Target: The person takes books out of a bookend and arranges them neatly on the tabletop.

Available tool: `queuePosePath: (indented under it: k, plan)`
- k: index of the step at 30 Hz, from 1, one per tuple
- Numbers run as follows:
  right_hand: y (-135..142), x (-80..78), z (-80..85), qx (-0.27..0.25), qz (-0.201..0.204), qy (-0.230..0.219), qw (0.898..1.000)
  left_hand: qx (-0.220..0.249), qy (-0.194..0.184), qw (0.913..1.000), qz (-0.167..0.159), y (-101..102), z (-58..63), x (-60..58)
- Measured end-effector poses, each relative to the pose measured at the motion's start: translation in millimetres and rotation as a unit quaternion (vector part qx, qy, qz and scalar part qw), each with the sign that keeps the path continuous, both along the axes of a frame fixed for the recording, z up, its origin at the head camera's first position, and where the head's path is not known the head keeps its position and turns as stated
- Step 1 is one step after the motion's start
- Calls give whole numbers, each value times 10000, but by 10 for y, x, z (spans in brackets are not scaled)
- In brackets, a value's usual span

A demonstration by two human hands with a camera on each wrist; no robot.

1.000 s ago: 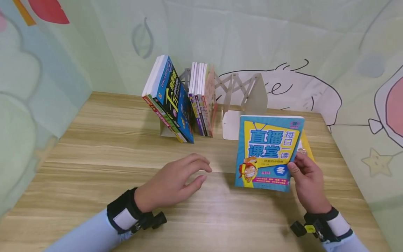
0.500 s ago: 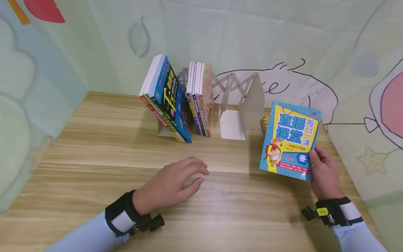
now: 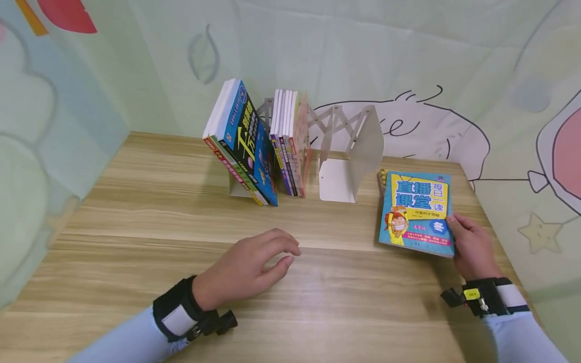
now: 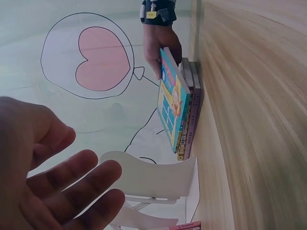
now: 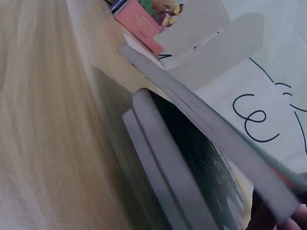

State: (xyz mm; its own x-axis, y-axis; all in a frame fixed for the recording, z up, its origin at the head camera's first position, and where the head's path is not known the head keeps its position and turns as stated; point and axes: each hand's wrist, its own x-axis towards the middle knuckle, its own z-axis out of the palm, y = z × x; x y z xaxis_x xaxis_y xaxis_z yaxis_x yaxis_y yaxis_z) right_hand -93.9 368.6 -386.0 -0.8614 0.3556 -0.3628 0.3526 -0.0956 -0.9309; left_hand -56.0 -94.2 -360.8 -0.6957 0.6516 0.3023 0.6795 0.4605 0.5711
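Note:
My right hand (image 3: 475,247) pinches the right edge of a blue and yellow book (image 3: 415,212) with Chinese lettering, its thumb on the cover. The book is tilted close over a small stack of books (image 5: 158,158) on the table, which it mostly covers in the head view. In the right wrist view a wedge of space separates the held book from the dark cover on top of the stack. My left hand (image 3: 247,267) holds nothing; its fingers are relaxed and bent over the middle of the table.
A metal expandable bookend (image 3: 366,146) stands at the back, its right section bare. Thin books (image 3: 288,146) stand upright in its middle section, and larger books (image 3: 242,146) lean at its left end. Behind the wooden table (image 3: 190,222) hangs a printed cloth (image 3: 281,45).
My right hand has carried the blue book rightward, away from the front of the bookend, then lowered and flattened it over the stack. The left hand has stayed nearly still.

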Motion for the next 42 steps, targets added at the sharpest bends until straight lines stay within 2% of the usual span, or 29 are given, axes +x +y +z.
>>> queuePosePath:
  k: [5, 6, 8, 10, 12, 15, 22, 30, 35, 38, 42]
  plan:
    - [13, -17, 13, -23, 51, -23, 10000, 55, 21, 10000, 7, 4, -29, 1]
    - [8, -24, 12, 109, 39, -69, 9999, 67, 27, 10000, 3, 5, -36, 1]
    - [-9, -34, 6, 694, 131, -210, 9973, 111, 50, 9999, 10, 6, -49, -1]
    - [-21, -47, -6, 1504, 267, -397, 9875, 155, 68, 9999, 33, 7, -57, 1]
    - [-33, -65, -28, 2239, 388, -506, 9725, 191, 70, 9998, 75, 8, -67, 3]
    - [-51, -82, -59, 2860, 409, -550, 9558, 245, 57, 9996, 129, 10, -75, 10]
    - [-41, -89, -75, 3508, 462, -844, 9315, 188, -162, 9996, 143, 14, -100, 22]
    - [-54, -109, -140, 3914, 650, -507, 9165, 146, -211, 9995, 162, 11, -104, 13]
    - [-66, -92, -155, 4178, 1002, -352, 9023, 86, -196, 9997, 155, 12, -113, 11]
    - [-73, -80, -171, 4373, 1259, -336, 8898, 61, -208, 9997, 131, 15, -116, 12]
    - [-59, -80, -200, 4552, 1347, -355, 8794, 59, -273, 9995, 115, 18, -113, 12]
